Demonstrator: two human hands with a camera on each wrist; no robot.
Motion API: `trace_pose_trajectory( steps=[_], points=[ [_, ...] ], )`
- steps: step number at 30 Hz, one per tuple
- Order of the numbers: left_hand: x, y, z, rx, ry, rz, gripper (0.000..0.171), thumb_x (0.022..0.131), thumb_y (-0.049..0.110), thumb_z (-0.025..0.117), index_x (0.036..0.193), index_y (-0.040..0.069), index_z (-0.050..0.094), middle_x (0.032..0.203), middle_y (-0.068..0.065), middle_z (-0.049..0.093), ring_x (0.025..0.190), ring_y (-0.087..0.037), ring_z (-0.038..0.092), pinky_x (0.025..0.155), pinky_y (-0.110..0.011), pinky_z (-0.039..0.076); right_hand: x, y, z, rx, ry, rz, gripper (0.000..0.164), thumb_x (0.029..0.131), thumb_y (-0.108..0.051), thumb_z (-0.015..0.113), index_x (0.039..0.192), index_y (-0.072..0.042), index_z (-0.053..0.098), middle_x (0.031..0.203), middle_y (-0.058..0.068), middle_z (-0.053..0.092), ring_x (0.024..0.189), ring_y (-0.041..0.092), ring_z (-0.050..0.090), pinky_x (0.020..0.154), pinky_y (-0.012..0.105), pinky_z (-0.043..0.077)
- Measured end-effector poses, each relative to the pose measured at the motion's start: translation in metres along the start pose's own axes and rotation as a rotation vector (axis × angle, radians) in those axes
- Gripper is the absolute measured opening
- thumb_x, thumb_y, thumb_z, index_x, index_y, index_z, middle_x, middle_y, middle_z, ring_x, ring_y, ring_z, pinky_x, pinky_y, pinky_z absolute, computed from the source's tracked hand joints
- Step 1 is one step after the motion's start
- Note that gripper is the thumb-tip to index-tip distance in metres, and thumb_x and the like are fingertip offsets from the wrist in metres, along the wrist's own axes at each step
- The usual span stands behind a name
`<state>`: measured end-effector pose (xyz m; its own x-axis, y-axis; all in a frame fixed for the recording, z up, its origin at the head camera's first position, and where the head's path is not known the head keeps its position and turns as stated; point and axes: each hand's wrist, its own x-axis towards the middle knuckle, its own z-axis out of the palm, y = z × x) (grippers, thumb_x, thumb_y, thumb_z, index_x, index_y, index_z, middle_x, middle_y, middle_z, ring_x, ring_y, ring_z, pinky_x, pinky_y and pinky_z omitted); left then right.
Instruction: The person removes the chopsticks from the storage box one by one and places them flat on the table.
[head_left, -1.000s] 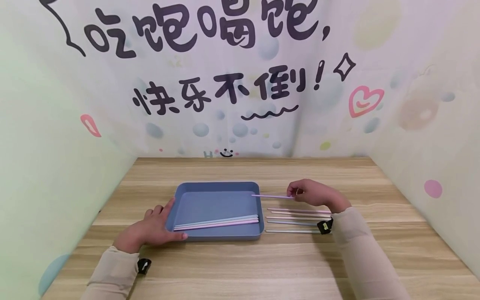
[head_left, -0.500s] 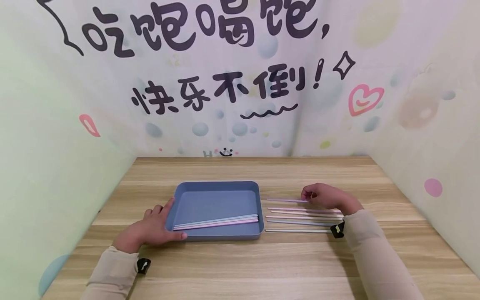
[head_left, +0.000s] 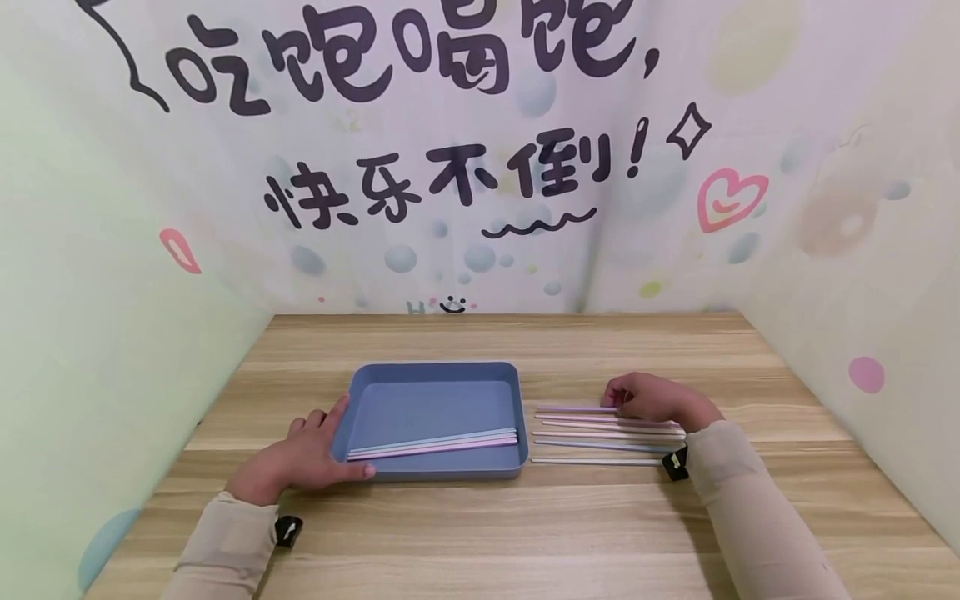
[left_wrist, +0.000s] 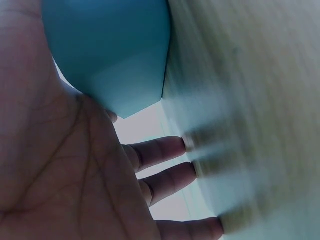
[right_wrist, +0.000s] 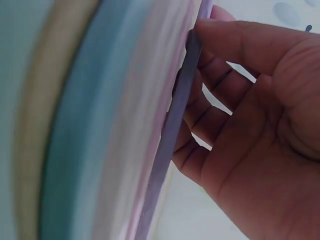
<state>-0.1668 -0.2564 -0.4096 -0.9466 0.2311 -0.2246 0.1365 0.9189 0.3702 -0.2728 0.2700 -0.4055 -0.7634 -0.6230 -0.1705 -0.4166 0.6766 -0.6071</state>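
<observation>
My right hand (head_left: 648, 398) pinches a purple chopstick (head_left: 572, 408) between thumb and fingers, low over the table at the far side of a row of chopsticks (head_left: 581, 445). In the right wrist view the purple chopstick (right_wrist: 172, 117) runs from the fingertips down past the curled fingers. My left hand (head_left: 311, 454) rests against the left end of a blue-grey tray (head_left: 427, 404), thumb along its front corner and fingers extended. The left wrist view shows those fingers (left_wrist: 167, 180) straight, tips at the tabletop beside the tray wall (left_wrist: 115, 55). Several pastel chopsticks (head_left: 442, 444) lie inside the tray.
The row right of the tray holds several pink, cream, blue and pale chopsticks, lying roughly parallel. A wood-grain table (head_left: 480, 533) carries everything. A printed cloth wall (head_left: 480, 275) closes off the back, with pale side walls left and right.
My right hand has moved right and toward the front with the purple chopstick, whose end has left the space above the tray and sits beside the row. The left hand stays put.
</observation>
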Motion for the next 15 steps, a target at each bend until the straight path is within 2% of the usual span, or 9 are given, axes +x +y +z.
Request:
trace_pose_trajectory(
  steps=[7,15],
  points=[
    [0.0001,0.0004,0.0001,0.005,-0.003,-0.003,0.127,0.075,0.069,0.073,0.156,-0.002,0.007,0.138,-0.038,0.033,0.118,-0.053,0.034,0.092,-0.063,0.040,0.0013,0.0036,0.0038,0.002,0.005,-0.014,0.017,0.086,0.012,0.058,0.091,-0.003,0.065,0.079,0.003,0.056,0.074,0.015,0.049,0.068,0.029,0.042],
    [-0.0021,0.0020,-0.0024,-0.022,-0.005,0.008,0.126,0.075,0.067,0.074,0.156,-0.002,0.006,0.137,-0.037,0.033,0.119,-0.053,0.033,0.093,-0.063,0.039,0.0010,0.0020,0.0014,-0.007,0.014,0.017,0.014,0.089,0.008,0.060,0.095,-0.004,0.065,0.082,0.003,0.057,0.076,0.016,0.050,0.070,0.031,0.043]
  ],
)
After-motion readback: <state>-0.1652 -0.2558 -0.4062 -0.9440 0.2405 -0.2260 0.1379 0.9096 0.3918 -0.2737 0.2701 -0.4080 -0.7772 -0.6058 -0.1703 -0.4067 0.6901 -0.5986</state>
